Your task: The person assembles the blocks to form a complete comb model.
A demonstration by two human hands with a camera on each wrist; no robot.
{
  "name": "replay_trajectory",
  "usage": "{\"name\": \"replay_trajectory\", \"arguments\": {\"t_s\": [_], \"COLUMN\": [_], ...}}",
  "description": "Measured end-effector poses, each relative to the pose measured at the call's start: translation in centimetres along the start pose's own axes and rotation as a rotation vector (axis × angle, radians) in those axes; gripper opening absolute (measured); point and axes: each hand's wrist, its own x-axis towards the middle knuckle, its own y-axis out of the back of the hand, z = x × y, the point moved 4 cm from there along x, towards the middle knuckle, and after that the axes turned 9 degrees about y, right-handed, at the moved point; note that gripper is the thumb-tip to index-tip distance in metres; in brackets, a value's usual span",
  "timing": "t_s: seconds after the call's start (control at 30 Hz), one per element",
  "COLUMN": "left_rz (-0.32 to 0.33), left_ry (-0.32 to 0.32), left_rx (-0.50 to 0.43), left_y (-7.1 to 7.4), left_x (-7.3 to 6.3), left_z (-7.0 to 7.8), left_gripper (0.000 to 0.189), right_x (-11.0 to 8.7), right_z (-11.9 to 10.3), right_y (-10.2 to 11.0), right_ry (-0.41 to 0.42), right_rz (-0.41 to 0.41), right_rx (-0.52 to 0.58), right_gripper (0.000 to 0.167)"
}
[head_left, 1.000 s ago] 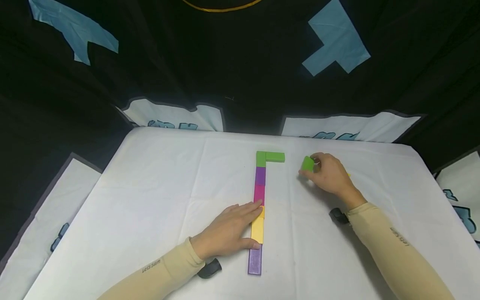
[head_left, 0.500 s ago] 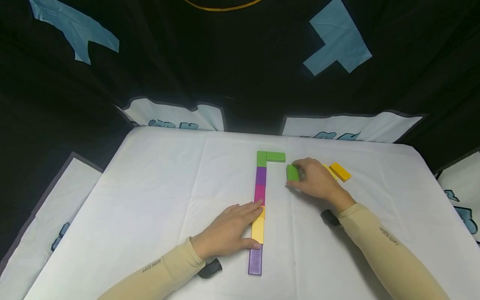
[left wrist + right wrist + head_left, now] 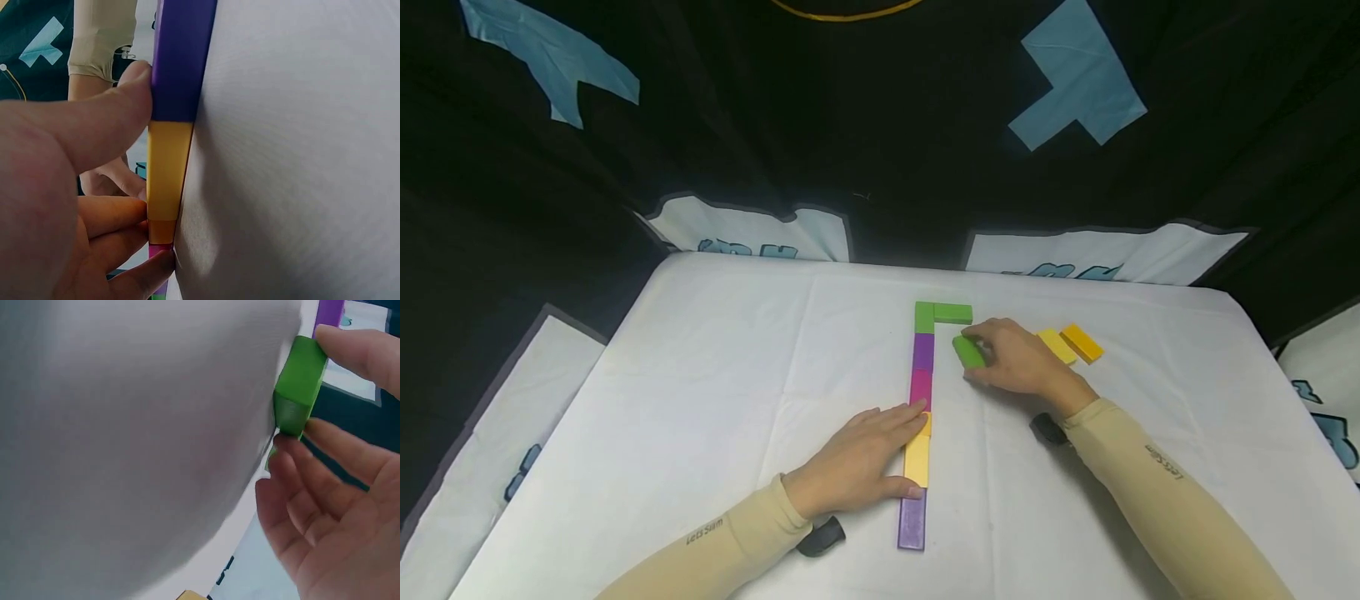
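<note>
My left hand [image 3: 861,462] rests with fingers outstretched along a straight row of coloured blocks. Its thumb touches the near purple block [image 3: 182,69], while other fingertips lie by the yellow block [image 3: 917,462], the small orange piece [image 3: 927,425] and the pink block [image 3: 921,387]. Farther up come a darker purple block [image 3: 922,352] and a green block [image 3: 924,317], with a second green block [image 3: 953,313] set crosswise to the right at the top. Between thumb and fingers, my right hand [image 3: 1018,357] pinches another green block [image 3: 968,352], tilted and right of the row, close over the cloth.
Right of my right hand, a loose yellow block [image 3: 1057,345] and an orange block [image 3: 1082,342] lie side by side. White cloth [image 3: 700,375] covers the table, and a black curtain [image 3: 865,125] hangs behind its far edge.
My right hand has carried the green block leftward toward the row and turned it to a slant. The loose yellow and orange blocks have come into sight behind it. My left hand stays put.
</note>
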Motion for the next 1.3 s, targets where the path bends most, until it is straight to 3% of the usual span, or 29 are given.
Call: {"name": "replay_trajectory", "arguments": {"t_s": [0.17, 0.7, 1.3], "left_rz": [-0.004, -0.002, -0.006], "left_ry": [0.003, 0.003, 0.002], "left_rx": [0.000, 0.008, 0.001], "left_y": [0.1, 0.1, 0.1], "left_x": [0.0, -0.1, -0.1], "left_z": [0.1, 0.1, 0.0], "left_gripper": [0.089, 0.088, 0.089], "right_x": [0.1, -0.6, 0.4], "right_z": [0.2, 1.3, 0.3], "right_y": [0.2, 1.3, 1.1], "right_ry": [0.041, -0.102, -0.078], "right_rz": [-0.026, 0.047, 0.088], "right_rx": [0.048, 0.003, -0.007], "right_gripper": [0.059, 0.041, 0.035]}}
